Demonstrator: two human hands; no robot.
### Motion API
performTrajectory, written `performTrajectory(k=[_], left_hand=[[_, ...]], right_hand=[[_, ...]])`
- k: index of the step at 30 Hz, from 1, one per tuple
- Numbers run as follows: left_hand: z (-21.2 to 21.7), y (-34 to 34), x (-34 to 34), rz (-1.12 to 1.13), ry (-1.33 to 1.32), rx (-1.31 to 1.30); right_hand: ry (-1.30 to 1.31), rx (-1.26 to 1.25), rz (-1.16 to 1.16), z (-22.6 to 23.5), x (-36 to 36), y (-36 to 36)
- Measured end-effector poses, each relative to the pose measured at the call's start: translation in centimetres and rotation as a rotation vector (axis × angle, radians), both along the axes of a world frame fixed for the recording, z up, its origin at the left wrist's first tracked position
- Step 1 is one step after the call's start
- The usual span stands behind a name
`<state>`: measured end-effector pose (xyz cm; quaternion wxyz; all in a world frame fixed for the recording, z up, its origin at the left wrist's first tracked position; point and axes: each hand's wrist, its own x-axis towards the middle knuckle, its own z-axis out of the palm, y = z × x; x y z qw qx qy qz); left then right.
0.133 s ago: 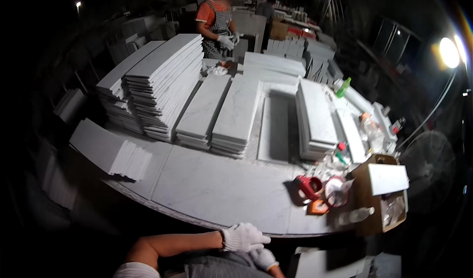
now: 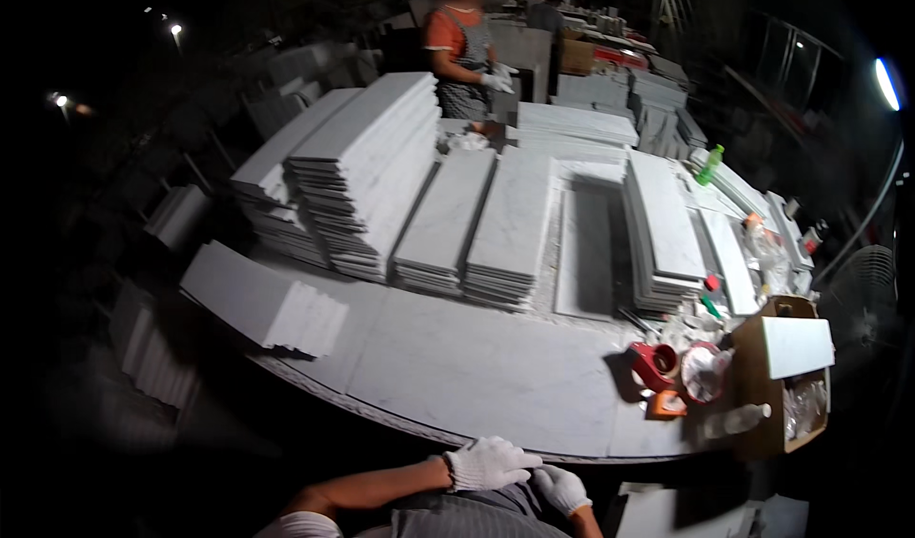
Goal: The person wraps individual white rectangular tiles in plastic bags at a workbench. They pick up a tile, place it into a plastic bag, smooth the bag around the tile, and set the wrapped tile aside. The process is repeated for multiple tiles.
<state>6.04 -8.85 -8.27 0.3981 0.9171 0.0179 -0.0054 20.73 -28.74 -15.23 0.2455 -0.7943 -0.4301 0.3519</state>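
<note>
My left hand, in a white knitted glove, lies at the near edge of the worktable in front of my striped apron. Its fingers stretch toward the right and nothing shows in them. Beside their tips rests my right hand, also gloved in white, its fingers loosely bent and partly turned from sight; I see no object in it. Just beyond both hands, pale grey-veined stone slabs lie flat along the table's front.
Stacked slabs rise at the back left, beside a tilted slab pile. To the right are a red tape dispenser, a clear bottle, a cardboard box and a green bottle. A gloved co-worker stands behind.
My view has swung left, so the whole scene sits farther right in the picture. My right hand now shows more fully beside the left, which earlier partly overlapped it.
</note>
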Motion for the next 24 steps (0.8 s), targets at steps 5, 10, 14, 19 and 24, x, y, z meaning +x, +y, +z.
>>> performTrajectory(k=[5, 10, 14, 19, 24], left_hand=[[0.0, 5.3, -6.0, 0.045, 0.203, 0.202], [-2.7, 7.3, -9.1, 0.027, 0.123, 0.249], [-1.9, 10.0, -11.1, 0.097, 0.044, 0.308], [-1.3, 14.3, -14.4, 0.103, 0.179, 0.439], [-1.6, 16.5, -16.9, 0.223, 0.147, 0.326]], right_hand=[[0.082, -0.077, 0.096, -2.3, -1.8, 9.0], [0.055, 0.074, 0.154, 2.4, -7.1, 15.7], [0.141, 0.199, 0.088, 3.5, -9.5, 19.7], [-0.013, 0.385, 0.106, 1.0, -10.2, 25.3], [-0.095, 0.461, 0.208, 3.8, -9.9, 29.2]])
